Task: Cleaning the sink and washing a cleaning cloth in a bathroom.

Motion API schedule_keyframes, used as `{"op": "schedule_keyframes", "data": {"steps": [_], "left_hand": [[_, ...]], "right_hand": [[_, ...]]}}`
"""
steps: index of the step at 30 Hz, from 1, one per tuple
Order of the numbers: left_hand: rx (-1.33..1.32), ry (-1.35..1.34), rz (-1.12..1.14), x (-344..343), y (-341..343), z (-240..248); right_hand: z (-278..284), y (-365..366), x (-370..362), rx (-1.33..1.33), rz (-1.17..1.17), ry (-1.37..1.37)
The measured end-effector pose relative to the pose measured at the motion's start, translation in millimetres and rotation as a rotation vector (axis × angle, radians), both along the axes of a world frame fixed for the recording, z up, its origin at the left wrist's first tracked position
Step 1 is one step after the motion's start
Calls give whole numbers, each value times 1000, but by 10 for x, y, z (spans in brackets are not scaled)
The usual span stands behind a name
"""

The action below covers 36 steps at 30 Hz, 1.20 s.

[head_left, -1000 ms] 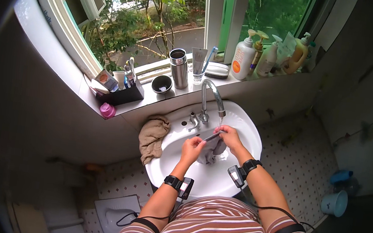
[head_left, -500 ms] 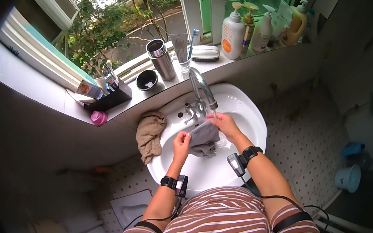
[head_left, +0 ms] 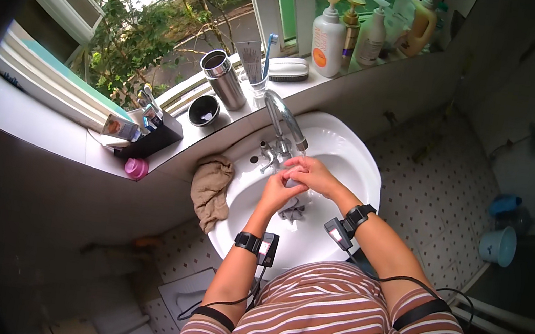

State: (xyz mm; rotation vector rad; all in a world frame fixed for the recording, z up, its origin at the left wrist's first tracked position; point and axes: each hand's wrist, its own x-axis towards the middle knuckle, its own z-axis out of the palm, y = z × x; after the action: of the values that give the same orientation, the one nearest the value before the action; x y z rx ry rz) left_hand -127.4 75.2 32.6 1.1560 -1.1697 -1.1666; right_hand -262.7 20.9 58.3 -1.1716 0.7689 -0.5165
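Under the curved chrome faucet (head_left: 289, 121), my hands meet over the white sink (head_left: 349, 216). A grey cloth (head_left: 293, 210) hangs below them, its lower end bunched in the basin and its upper part mostly hidden by my fingers. My left hand (head_left: 277, 192) is closed on the cloth with its fingertips against the other hand. My right hand (head_left: 314, 175) grips it too, just beneath the spout, where water seems to run. A brown cloth (head_left: 210, 192) is draped over the sink's left rim.
On the ledge behind stand a steel tumbler (head_left: 223, 80), a black cup (head_left: 204, 110), a glass with a toothbrush (head_left: 268, 58), a brush (head_left: 288, 69) and several pump bottles (head_left: 328, 42). A black holder (head_left: 157, 136) is left. A blue bucket (head_left: 498, 246) sits on the floor right.
My left hand has moved up and right to meet my right hand. The grey cloth, stretched between them before, is now gathered together and hangs narrower.
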Motion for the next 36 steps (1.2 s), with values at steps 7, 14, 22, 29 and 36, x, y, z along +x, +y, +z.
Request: {"op": "schedule_keyframes", "data": {"steps": [7,14,22,29,36], "left_hand": [[337,-388,-155,-70,-39,-105],[327,15,-210,46,84,241],[98,117,-133,158,115,630],[147,40,169,483,216,198],[328,-22,277,500,346,-12]], "right_hand": [[-228,86,-147,83,-317,7],[-594,357,-239,-79,-110,26],[-806,275,-331,-174,-108,413],[-552,174,-598,-56,-247,317],[-397,161,-365,173,-355,-95]]}}
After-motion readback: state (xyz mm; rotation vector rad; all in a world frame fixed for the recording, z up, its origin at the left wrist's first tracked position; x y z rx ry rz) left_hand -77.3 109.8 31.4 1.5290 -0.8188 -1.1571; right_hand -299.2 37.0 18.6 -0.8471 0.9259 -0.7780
